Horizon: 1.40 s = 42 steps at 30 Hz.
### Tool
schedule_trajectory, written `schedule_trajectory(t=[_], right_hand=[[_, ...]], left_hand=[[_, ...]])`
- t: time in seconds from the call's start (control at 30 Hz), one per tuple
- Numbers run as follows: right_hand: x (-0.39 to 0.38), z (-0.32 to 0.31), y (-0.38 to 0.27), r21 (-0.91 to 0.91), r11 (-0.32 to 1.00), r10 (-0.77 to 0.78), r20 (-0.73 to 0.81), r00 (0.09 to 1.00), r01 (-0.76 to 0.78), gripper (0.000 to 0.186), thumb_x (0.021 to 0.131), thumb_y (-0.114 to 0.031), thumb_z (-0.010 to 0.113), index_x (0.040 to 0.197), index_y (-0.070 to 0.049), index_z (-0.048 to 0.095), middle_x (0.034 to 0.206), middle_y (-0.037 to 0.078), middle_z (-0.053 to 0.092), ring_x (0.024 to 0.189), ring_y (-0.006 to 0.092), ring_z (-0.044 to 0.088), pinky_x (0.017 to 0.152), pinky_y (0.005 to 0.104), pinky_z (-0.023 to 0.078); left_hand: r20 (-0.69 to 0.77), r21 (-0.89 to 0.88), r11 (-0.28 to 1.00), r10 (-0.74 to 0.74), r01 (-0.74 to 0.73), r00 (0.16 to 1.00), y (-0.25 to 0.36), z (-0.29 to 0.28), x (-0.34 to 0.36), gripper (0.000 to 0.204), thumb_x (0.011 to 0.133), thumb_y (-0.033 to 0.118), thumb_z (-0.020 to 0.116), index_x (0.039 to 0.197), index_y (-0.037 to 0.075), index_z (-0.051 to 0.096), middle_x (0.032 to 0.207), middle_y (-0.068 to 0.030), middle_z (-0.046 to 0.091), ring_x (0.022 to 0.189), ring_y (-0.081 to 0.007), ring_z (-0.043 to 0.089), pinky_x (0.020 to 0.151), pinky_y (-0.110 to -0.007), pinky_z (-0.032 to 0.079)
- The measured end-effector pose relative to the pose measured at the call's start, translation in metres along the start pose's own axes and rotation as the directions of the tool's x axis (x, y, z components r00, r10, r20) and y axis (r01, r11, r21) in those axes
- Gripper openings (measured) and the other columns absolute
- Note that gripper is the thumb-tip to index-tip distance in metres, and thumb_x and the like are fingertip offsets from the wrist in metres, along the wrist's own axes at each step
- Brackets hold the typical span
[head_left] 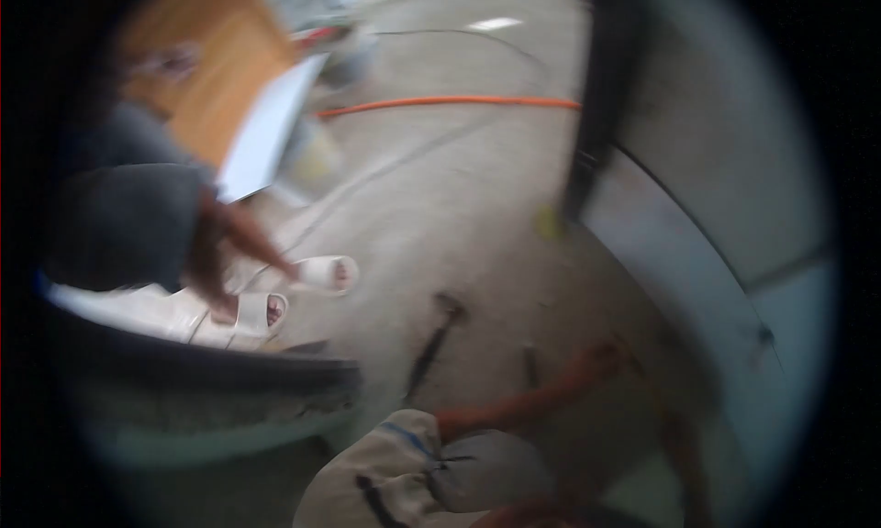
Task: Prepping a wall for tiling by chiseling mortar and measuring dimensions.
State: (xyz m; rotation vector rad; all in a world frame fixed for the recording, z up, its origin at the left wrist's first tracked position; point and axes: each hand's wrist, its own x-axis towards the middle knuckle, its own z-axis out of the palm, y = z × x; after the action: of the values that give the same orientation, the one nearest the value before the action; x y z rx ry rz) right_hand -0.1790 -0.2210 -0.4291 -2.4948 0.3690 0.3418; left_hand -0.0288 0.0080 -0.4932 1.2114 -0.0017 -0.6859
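Note:
Blur covers much of the picture. My left forearm stretches right from a pale garment [376,464] with dark stripes, and my left hand [601,358] is low over the floor with its fingers drawn together. A thin yellowish strip [642,370] runs from beside it toward my right hand [677,429], which is dark and smeared, its fingers unreadable. What either hand holds cannot be made out. Left of my left forearm, a hammer [431,344] with a dark handle lies on the floor. A short dark rod-like thing [530,365] is just beyond the forearm.
A pale panel [679,244] with a dark upright post [601,97] stands at the right. An orange hose [450,100] crosses the concrete floor. At left, another person's sandalled foot [328,275] is near a wooden board [206,69]; a grey-edged slab [229,372] lies nearer.

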Motion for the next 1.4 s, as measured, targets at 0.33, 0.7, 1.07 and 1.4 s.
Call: schedule_trajectory(t=[0.33,0.7,1.07,1.4], right_hand=[[-0.008,-0.061,-0.051,-0.051,0.993,0.092,-0.234,0.968,-0.107,0.025,0.09,-0.013,0.055,0.112,0.0,0.057,0.1,0.017,0.057,0.094,0.0322,0.056,0.085,0.0401,0.045],[-0.061,-0.158,0.016,-0.353,0.917,-0.066,-0.591,0.804,-0.185,0.022,0.094,-0.009,0.052,0.113,0.002,0.057,0.089,0.014,0.056,0.077,0.0249,0.053,0.068,0.0339,0.045],[-0.033,-0.163,-0.012,-0.409,0.883,-0.091,-0.63,0.771,-0.229,0.022,0.095,-0.011,0.053,0.109,0.004,0.061,0.087,0.014,0.058,0.072,0.0229,0.052,0.066,0.0342,0.044],[-0.012,-0.168,-0.032,-0.353,0.912,-0.058,-0.616,0.786,-0.21,0.026,0.096,-0.015,0.05,0.109,0.005,0.061,0.085,0.016,0.058,0.072,0.0222,0.052,0.065,0.0348,0.043]], left_hand=[[0.041,0.131,0.983,0.122,-0.126,0.992,0.082,0.012,0.015,0.023,0.09,0.026,0.062,0.084,0.004,0.063,0.07,0.0008,0.056,0.063,-0.0081,0.049,0.056,-0.025,0.038],[-0.224,-0.37,0.829,0.358,-0.419,0.906,0.192,0.003,0.134,0.025,0.091,0.022,0.06,0.078,0.002,0.057,0.062,-0.0027,0.051,0.052,-0.0083,0.045,0.046,-0.022,0.031],[-0.281,-0.331,0.851,0.324,-0.408,0.903,0.184,0.004,0.161,0.022,0.089,0.021,0.061,0.08,0.002,0.057,0.073,-0.0048,0.055,0.057,-0.0092,0.048,0.045,-0.021,0.034],[-0.341,-0.269,0.872,0.31,-0.408,0.887,0.189,0.0,0.177,0.029,0.089,0.025,0.06,0.08,-0.002,0.059,0.067,-0.0054,0.056,0.055,-0.0105,0.048,0.049,-0.027,0.038]])
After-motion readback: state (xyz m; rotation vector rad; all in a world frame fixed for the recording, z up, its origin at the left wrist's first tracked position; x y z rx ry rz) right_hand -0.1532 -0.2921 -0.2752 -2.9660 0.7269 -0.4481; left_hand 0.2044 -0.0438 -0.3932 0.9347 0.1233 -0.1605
